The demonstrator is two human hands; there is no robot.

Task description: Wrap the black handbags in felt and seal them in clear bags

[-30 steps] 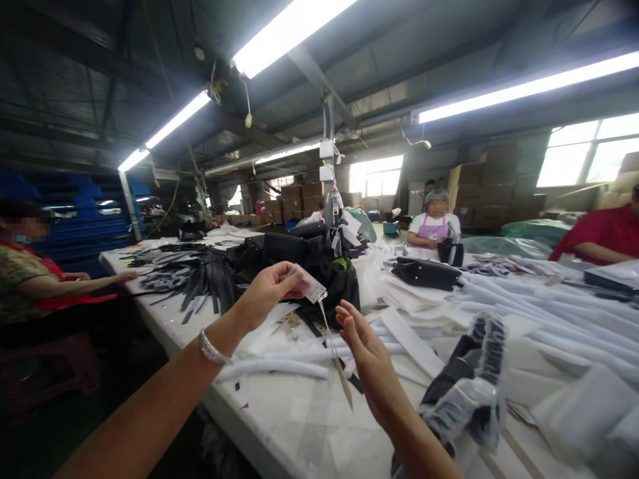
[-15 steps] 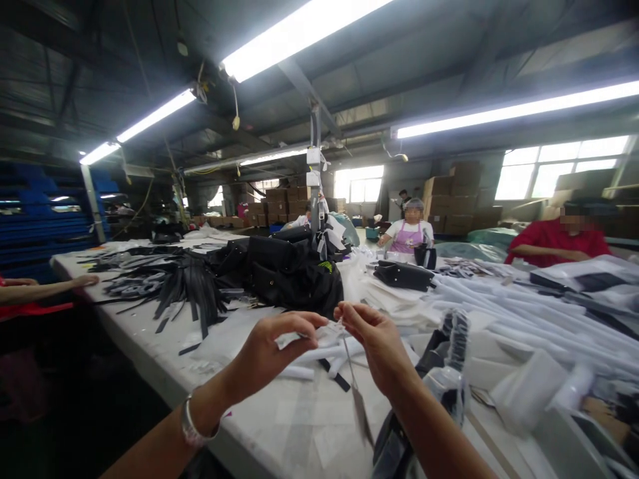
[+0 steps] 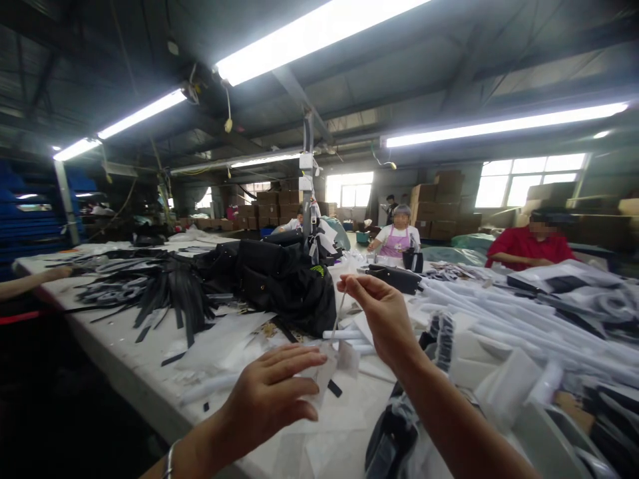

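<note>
My right hand [image 3: 377, 309] is raised over the table, thumb and fingertips pinching the top of a thin cord [image 3: 339, 311]. From the cord hangs a pale, flat tag [image 3: 348, 357], partly blurred. Lower and to its left, my left hand [image 3: 279, 386] has its fingers stretched out and its thumb apart. A translucent plastic piece [image 3: 325, 379] shows just past those fingertips; whether they touch it I cannot tell. Below my right forearm lies a black item in clear plastic wrap [image 3: 392, 432].
Black bags [image 3: 279, 286] are heaped mid-table, with black straps [image 3: 174, 293] left of them. White wrapped rolls [image 3: 479, 313] cover the right side. A metal post [image 3: 307, 179] rises beyond the heap. Co-workers sit across the table; another person's arm [image 3: 34, 283] reaches in at left.
My left hand has dropped away from my right hand and its fingers have spread. My right hand has risen slightly, still pinching the cord, and the tag has swung up and left.
</note>
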